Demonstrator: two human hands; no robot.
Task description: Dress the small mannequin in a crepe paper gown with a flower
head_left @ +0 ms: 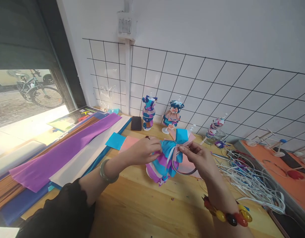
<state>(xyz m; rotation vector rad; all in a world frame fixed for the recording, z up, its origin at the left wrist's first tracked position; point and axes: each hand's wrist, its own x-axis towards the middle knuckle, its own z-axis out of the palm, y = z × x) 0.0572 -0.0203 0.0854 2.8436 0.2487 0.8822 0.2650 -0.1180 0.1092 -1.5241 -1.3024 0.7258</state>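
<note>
A small dress form (156,168) in ruffled purple, blue and white paper tilts above the wooden table, between my two hands. Gathered blue paper forms a bow (168,149) at its upper part, with a white strip hanging from the middle. My left hand (148,150) has its fingers curled at the left edge of the blue paper; the fingertips are partly hidden. With thumb and fingers my right hand (195,154) pinches the bow near its centre. Below that hand curves a thin ring (185,172). Blue (115,141) and pink paper pieces (129,142) lie behind my left hand.
Decorated dress forms (149,112) stand along the wall grid, beside a phone (136,123). Long purple crepe paper (68,148) and other sheets cover the left side. A tangle of white strips (251,181) lies at right, near an orange surface (291,168).
</note>
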